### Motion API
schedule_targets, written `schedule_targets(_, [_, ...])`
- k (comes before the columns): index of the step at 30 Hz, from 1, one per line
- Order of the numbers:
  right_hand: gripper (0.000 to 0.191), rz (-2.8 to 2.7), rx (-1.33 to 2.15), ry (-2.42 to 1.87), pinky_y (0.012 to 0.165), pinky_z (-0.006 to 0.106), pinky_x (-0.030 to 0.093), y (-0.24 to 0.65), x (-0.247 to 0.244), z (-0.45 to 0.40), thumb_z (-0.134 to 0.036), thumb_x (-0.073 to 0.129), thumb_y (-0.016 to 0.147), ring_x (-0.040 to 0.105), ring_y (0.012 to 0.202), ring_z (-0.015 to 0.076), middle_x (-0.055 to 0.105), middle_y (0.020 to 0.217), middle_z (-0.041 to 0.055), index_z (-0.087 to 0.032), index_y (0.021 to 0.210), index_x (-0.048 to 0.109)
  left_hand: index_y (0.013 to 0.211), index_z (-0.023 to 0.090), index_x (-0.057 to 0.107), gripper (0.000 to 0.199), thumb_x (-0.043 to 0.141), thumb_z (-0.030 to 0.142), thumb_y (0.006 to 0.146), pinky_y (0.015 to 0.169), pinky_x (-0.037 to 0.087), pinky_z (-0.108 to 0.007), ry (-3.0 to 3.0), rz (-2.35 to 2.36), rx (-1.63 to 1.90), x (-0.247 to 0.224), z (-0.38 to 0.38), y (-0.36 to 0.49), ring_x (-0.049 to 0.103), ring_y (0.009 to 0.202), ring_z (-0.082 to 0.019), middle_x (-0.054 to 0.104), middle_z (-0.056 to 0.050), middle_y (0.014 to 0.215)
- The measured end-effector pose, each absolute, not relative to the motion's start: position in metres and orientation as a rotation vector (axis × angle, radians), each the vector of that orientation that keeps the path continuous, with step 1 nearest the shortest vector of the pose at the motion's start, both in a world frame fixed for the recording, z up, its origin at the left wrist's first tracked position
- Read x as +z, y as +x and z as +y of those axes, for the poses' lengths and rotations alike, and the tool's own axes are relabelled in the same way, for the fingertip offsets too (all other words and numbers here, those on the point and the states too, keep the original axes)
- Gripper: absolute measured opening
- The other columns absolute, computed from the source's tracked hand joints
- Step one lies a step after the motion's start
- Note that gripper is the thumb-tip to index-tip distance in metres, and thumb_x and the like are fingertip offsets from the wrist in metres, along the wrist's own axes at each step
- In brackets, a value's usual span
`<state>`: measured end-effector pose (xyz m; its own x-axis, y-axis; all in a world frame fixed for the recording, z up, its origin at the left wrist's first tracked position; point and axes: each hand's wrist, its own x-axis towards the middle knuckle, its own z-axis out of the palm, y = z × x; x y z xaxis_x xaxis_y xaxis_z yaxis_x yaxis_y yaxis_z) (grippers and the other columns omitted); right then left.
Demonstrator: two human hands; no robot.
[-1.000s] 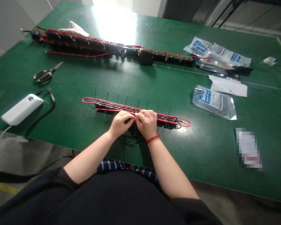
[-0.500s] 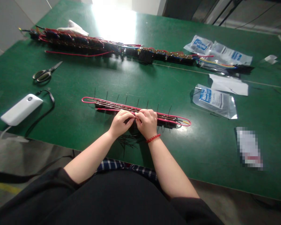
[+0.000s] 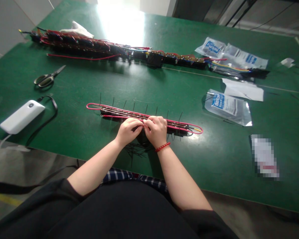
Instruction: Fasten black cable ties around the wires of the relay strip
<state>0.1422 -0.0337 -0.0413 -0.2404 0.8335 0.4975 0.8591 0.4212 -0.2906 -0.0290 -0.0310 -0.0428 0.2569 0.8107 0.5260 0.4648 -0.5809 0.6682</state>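
A long, narrow wire assembly with red wire looped at both ends lies on the green table. Several thin black ties stick out along its length. My left hand and my right hand meet at the middle of its near side, thumbs and fingertips pinched together. What the fingertips hold is too small to make out. A red bead bracelet is on my right wrist. Just in front of my hands lies a pile of loose black ties.
Across the back lies a longer wired assembly. Scissors and a white power bank with a black cable are at the left. Plastic bags, a white paper and a pixelated item lie at the right.
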Motion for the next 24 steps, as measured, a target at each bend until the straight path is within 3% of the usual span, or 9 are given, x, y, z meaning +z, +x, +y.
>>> schedule_targets(24, [0.015, -2.084, -0.042, -1.444, 0.085, 0.038, 0.034, 0.1420, -0.0403, -0.0335, -0.025, 0.057, 0.095, 0.053, 0.095, 0.0226, 0.069, 0.097, 0.0053, -0.023, 0.081, 0.062, 0.089, 0.022, 0.073, 0.007, 0.066, 0.021, 0.090, 0.087, 0.058, -0.036, 2.148, 1.151, 1.298, -0.0469, -0.0292, -0.0291, 0.070, 0.089, -0.017, 0.076, -0.003, 0.092])
